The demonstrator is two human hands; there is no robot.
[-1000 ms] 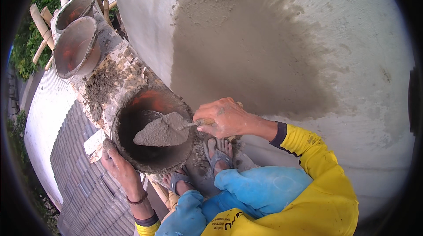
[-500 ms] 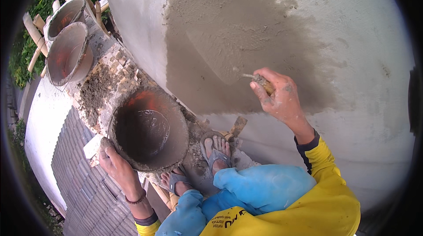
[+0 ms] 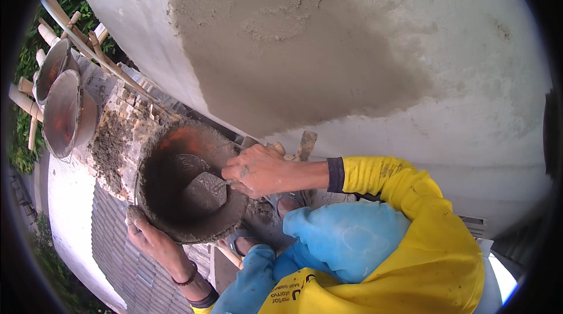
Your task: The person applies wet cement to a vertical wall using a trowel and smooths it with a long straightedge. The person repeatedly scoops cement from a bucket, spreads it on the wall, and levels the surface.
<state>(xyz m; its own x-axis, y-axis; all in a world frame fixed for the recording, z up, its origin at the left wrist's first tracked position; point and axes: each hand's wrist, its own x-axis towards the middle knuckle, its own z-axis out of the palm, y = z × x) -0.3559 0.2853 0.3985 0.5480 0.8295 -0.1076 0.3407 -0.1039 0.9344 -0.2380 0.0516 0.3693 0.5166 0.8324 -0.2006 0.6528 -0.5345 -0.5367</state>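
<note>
Trowel [image 3: 206,192] sits in the right hand [image 3: 257,171], grip closed.

The right hand [image 3: 255,172] hides most of the trowel's handle. Inside the near bucket [image 3: 214,145], the dark contents are hard to make out. The front pail [image 3: 63,114] partly blocks the rear pail [image 3: 50,73]. The lower edge cuts the left sleeve [image 3: 203,309] and shirt [image 3: 387,261]; the upper edge cuts the wall [image 3: 305,61].
</note>
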